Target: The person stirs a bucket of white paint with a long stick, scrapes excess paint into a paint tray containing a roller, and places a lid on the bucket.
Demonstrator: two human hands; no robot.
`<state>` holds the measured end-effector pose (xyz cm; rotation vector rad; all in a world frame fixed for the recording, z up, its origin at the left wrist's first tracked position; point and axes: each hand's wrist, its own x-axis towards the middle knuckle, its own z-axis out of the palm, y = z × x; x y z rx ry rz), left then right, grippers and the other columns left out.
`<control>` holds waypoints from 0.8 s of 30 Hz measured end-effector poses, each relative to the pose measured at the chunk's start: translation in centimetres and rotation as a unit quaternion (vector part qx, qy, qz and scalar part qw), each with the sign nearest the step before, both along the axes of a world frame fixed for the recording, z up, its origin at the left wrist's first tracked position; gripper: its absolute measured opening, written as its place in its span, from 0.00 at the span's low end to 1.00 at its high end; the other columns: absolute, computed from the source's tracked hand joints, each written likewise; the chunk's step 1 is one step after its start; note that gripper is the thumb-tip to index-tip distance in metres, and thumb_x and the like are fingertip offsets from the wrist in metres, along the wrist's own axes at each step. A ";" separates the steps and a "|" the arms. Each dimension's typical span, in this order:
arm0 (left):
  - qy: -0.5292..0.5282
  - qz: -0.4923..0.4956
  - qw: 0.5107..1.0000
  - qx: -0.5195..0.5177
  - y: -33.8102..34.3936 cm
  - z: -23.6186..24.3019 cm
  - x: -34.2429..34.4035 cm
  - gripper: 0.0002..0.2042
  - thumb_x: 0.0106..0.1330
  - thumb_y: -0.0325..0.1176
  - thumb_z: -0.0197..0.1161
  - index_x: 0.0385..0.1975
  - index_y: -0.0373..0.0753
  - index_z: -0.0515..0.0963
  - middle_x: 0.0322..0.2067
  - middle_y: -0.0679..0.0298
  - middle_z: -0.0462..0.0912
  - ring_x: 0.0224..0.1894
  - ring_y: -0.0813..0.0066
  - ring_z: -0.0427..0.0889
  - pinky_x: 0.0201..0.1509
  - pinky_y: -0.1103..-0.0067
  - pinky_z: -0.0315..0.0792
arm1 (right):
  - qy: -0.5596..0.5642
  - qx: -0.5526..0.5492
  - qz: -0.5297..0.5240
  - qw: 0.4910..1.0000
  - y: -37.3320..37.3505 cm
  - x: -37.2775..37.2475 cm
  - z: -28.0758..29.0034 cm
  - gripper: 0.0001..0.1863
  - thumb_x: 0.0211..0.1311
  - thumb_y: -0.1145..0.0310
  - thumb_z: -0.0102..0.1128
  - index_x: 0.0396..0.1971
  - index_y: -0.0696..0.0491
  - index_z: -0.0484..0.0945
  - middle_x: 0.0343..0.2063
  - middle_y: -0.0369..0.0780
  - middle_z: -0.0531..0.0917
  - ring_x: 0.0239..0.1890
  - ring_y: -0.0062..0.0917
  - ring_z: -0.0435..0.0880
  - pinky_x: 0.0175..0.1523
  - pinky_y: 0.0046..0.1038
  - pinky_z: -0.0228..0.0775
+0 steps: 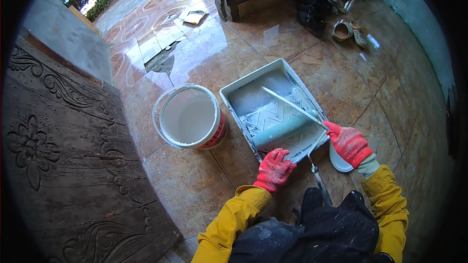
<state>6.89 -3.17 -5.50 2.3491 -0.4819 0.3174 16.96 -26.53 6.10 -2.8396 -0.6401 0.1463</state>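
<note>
On glossy tiles (190,182), paint (251,95) is already being held by the tray (251,74), toward its far edge; the ribbed slope (268,116), under the cylindrical roller (282,131), is being left only streaked; a slim stick (287,103) is being pinched by the right hand (347,144); the near edge is being touched by the left hand (274,170), fingers bunched, grip unclear.

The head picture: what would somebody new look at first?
Probably the pink-red-gloved right hand, holding a white stick over the paint tray, and the matching left hand by the tray's near edge. Then perhaps the pale blue-green roller lying across the tray, and the open bucket left of it. The dark, carved wood panel along the left side is striking too.
</note>
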 end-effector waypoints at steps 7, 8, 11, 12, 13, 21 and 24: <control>-0.005 -0.003 1.000 -0.006 0.1 -0.3 0.4 0.08 0.53 0.38 0.65 0.25 0.41 0.77 0.46 0.58 0.75 0.52 0.53 0.72 0.55 0.64 0.68 | 0.438 0.211 -0.188 0.853 4.0 0.4 2.3 0.19 0.69 0.62 0.43 0.56 0.52 0.71 0.22 0.36 0.81 0.18 0.16 0.76 0.22 0.20 0.69; -0.007 -0.003 1.000 -0.007 0.2 -0.3 0.4 0.08 0.53 0.38 0.65 0.26 0.41 0.77 0.47 0.58 0.75 0.52 0.53 0.72 0.55 0.64 0.68 | 0.454 0.211 -0.179 0.847 4.0 0.4 2.0 0.19 0.69 0.63 0.44 0.56 0.52 0.71 0.22 0.36 0.81 0.18 0.15 0.75 0.21 0.19 0.68; -0.010 0.000 1.000 -0.010 0.0 -0.2 0.5 0.09 0.53 0.38 0.65 0.29 0.41 0.77 0.47 0.58 0.74 0.52 0.53 0.71 0.56 0.64 0.67 | 0.473 0.224 -0.198 0.829 2.6 0.6 1.7 0.20 0.68 0.64 0.45 0.58 0.50 0.70 0.22 0.36 0.81 0.16 0.14 0.74 0.19 0.18 0.67; -0.009 0.006 1.000 -0.008 0.0 -0.1 0.6 0.10 0.54 0.38 0.65 0.32 0.41 0.77 0.47 0.58 0.74 0.52 0.53 0.71 0.56 0.64 0.67 | 0.479 0.239 -0.223 0.814 2.5 0.8 1.8 0.20 0.68 0.65 0.45 0.59 0.48 0.69 0.21 0.36 0.81 0.15 0.14 0.73 0.19 0.18 0.66; -0.010 0.007 1.000 -0.007 0.0 -0.2 0.6 0.10 0.54 0.38 0.65 0.32 0.41 0.77 0.47 0.58 0.74 0.52 0.53 0.71 0.56 0.64 0.67 | 0.479 0.239 -0.221 0.815 2.5 0.9 2.3 0.20 0.68 0.65 0.45 0.59 0.48 0.69 0.21 0.36 0.81 0.15 0.14 0.73 0.19 0.18 0.66; -0.023 0.021 0.999 -0.001 0.1 -0.4 1.0 0.14 0.53 0.38 0.66 0.37 0.40 0.76 0.47 0.58 0.74 0.52 0.55 0.71 0.56 0.64 0.67 | 0.360 0.152 -0.251 0.886 2.5 2.1 2.7 0.22 0.66 0.60 0.49 0.60 0.38 0.69 0.18 0.38 0.79 0.15 0.22 0.75 0.22 0.25 0.68; -0.028 0.022 0.999 -0.014 -0.3 -0.4 1.2 0.14 0.53 0.38 0.66 0.37 0.41 0.76 0.47 0.59 0.74 0.52 0.55 0.71 0.56 0.64 0.67 | 0.152 0.012 -0.018 0.988 2.2 1.0 0.6 0.28 0.61 0.51 0.53 0.62 0.39 0.65 0.25 0.53 0.79 0.30 0.48 0.79 0.36 0.43 0.68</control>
